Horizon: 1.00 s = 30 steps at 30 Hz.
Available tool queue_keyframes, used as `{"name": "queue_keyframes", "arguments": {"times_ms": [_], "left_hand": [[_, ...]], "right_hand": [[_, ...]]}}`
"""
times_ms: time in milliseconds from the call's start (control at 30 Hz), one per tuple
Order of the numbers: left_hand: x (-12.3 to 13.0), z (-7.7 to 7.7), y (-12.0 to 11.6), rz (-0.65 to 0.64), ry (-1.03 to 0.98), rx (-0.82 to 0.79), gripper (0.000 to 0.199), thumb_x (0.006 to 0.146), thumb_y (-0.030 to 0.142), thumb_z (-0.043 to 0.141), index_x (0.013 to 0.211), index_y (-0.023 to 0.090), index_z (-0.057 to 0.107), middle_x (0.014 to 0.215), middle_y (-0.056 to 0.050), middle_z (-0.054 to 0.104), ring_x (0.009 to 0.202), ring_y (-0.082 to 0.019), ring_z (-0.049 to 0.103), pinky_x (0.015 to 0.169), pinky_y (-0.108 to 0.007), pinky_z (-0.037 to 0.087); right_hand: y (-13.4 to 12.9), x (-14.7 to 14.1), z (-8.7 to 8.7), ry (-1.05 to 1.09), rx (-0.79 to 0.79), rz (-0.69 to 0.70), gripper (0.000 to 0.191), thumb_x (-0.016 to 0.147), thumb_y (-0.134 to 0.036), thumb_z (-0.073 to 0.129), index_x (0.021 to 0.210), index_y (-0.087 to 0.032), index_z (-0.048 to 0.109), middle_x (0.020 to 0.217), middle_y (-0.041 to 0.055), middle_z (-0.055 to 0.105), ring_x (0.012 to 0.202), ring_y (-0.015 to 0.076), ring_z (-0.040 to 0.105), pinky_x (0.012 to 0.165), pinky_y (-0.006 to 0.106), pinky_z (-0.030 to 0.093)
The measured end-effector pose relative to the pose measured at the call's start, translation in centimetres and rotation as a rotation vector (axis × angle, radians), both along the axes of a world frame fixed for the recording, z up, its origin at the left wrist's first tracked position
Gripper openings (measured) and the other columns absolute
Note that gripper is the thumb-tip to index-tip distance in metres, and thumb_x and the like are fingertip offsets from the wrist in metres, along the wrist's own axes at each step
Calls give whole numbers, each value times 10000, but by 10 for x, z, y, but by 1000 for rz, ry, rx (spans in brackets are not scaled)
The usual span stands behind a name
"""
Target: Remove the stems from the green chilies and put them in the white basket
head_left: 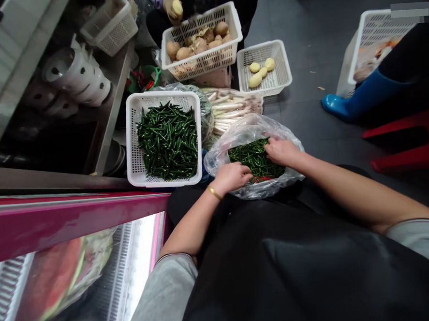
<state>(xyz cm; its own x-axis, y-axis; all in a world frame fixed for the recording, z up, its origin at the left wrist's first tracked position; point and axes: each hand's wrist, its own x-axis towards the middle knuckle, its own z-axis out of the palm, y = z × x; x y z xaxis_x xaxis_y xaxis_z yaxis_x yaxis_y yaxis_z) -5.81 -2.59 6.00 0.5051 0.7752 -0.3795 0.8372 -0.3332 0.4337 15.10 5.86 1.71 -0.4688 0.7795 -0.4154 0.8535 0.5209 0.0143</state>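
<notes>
A clear plastic bag (pixel 258 124) stands wide open in front of my lap, full of thin green chili peppers (pixel 250 153) with some red at the near edge. My left hand (pixel 233 177), with a gold bracelet at the wrist, rests at the bag's near left side, fingers curled against the peppers. From the right, my right hand (pixel 282 151) reaches in over the rim, its bent fingertips down among the peppers. Whatever either hand pinches is too small to make out. Left of the bag sits a square white basket (pixel 129 141) heaped with green chili peppers (pixel 169 141).
Scallions (pixel 233 106) lie behind the bag. A co-worker's gloved hand (pixel 173 9) holds a potato above a white basket (pixel 201 67) of potatoes. Peeled potatoes lie in a smaller basket (pixel 284 78). A blue boot (pixel 363 95) and red stool (pixel 409 139) stand right; a shelf (pixel 118 96) and display case (pixel 76 217) left.
</notes>
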Motion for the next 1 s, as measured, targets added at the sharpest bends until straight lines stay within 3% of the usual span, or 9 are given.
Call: {"name": "queue_keyframes", "arguments": {"times_ms": [100, 167, 333, 400, 500, 700, 800, 900, 1000], "left_hand": [[30, -32, -18, -184, 124, -154, 227, 861, 235, 539, 912, 178, 753, 926, -114, 710, 844, -236, 664, 705, -311, 493], [39, -49, -25, -156, 91, -247, 180, 819, 141, 554, 797, 159, 733, 829, -100, 705, 786, -216, 654, 686, -299, 494], [24, -62, 15, 535, -565, -494, 329, 937, 381, 453, 890, 127, 656, 744, -59, 653, 647, -129, 604, 593, -236, 486], [20, -63, 35, 724, -761, -574, 425, 958, 466, 381, 884, 122, 621, 665, -24, 592, 525, -81, 530, 511, -199, 439], [23, -62, 45, 933, -1000, -491, 365, 887, 476, 538, 750, 140, 571, 562, 44, 460, 441, -47, 397, 449, -177, 350], [13, -44, 27, 779, -1066, 30, 202, 776, 360, 676, 782, 160, 651, 762, -10, 606, 729, -115, 546, 690, -232, 445], [1, -45, 26, 894, -1138, -103, 157, 792, 314, 605, 797, 159, 627, 730, -10, 607, 703, -116, 569, 714, -256, 475], [1, -57, 21, 986, -1163, -326, 133, 789, 288, 559, 815, 162, 590, 573, 55, 486, 467, -66, 427, 578, -239, 461], [17, -68, 6, 690, -968, -441, 134, 746, 268, 622, 818, 156, 629, 611, 47, 542, 465, -58, 412, 549, -219, 427]], "right_hand": [[8, 4, -12, -42, -29, 40, 351, 927, -249, 397, 1072, -93, 676, 1073, 201, 647, 855, 262, 662, 625, 292, 415], [7, 9, -11, -6, 5, 28, 376, 951, -305, 366, 1072, -128, 674, 1061, 170, 662, 871, 257, 655, 631, 292, 410], [-13, 5, 9, 117, 23, 49, 381, 982, -331, 314, 1047, -147, 642, 1050, 133, 691, 833, 216, 648, 611, 270, 369], [-24, -5, 16, 148, -6, 104, 361, 982, -298, 312, 1045, -136, 628, 1031, 139, 697, 803, 203, 647, 594, 264, 350], [-31, -13, 17, 154, -80, 179, 348, 978, -272, 314, 1027, -125, 625, 956, 145, 706, 782, 202, 651, 601, 269, 351], [-16, 3, 10, -5, -211, 35, 385, 974, -303, 331, 1037, -116, 661, 938, 175, 712, 862, 243, 675, 692, 292, 427], [-19, 13, 4, -68, -138, -37, 453, 961, -448, 387, 1163, -130, 639, 1070, 195, 690, 929, 287, 675, 716, 327, 471], [-28, 28, -8, -158, -179, -39, 352, 891, -362, 544, 1092, -110, 686, 1052, 206, 698, 952, 317, 677, 725, 347, 501], [-32, 48, -18, -123, -224, -50, 254, 863, -229, 542, 968, -86, 723, 979, 229, 710, 915, 328, 685, 726, 374, 515]]}}
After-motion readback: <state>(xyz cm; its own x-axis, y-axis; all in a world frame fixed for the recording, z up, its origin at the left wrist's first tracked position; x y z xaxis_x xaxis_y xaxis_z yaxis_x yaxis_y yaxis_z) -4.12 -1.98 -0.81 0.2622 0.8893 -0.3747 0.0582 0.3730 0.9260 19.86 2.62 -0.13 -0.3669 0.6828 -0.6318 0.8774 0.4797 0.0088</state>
